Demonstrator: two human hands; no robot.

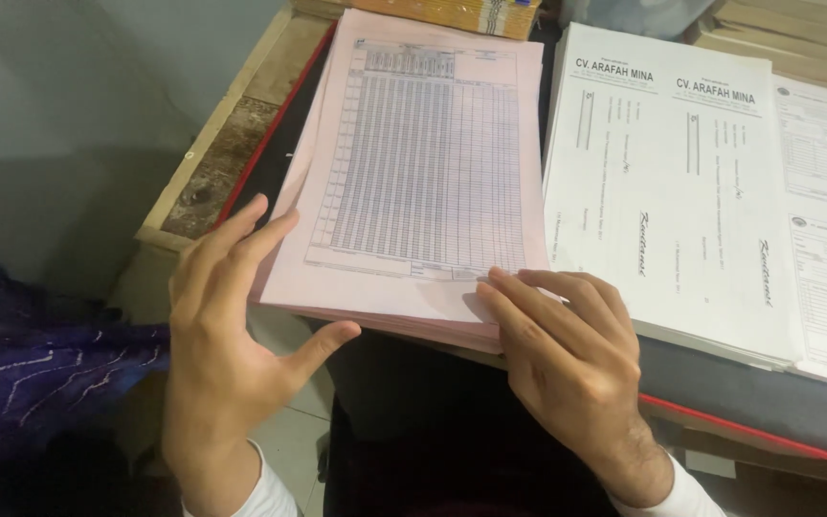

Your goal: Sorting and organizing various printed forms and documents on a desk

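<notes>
Pink forms (423,163), printed with a fine grid, lie stacked at the bench (212,172) edge, the lower sheets hidden. Left hand (227,335) is spread flat against the stack's left side, gripping nothing; right hand (567,354) presses open fingertips on the near corner. White printed sheets (662,182) lie just beside, cut off at right.

Dark table top (768,407) with red edge and wooden frame (232,134); directly on it a pink stack of printed forms (413,163), beside it white printed sheets (662,182), more stacks behind.
</notes>
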